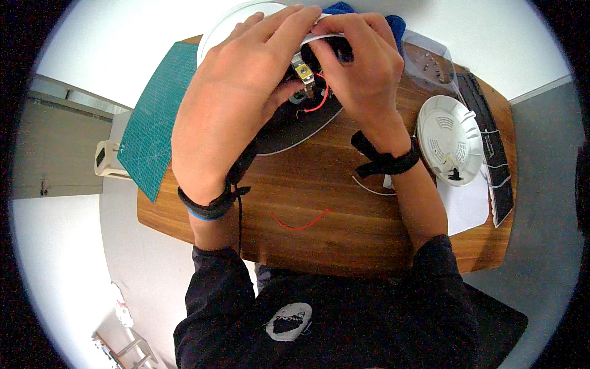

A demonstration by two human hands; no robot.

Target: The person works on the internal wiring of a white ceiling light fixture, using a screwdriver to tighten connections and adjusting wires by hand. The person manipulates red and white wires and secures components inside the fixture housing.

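My left hand (236,104) curves over the top of a white round housing (215,24), its thumb down near a small metal part with a yellow piece (303,72). My right hand (362,67) grips the housing's rim, thumb and forefinger close together beside that part. A red wire (326,92) loops from the metal part into the dark inside. Below the hands is a dark round base with a pale edge (289,138), partly hidden by them. The exact contact of my left fingertips is hard to make out.
A wooden table (307,240) carries a green cutting mat (147,135), loose red wire (295,226), white round cover (448,123), paper (461,209), dark strip (501,197), clear tray of small parts (427,61) and blue cloth (393,27). A pale stool (107,158) stands at left.
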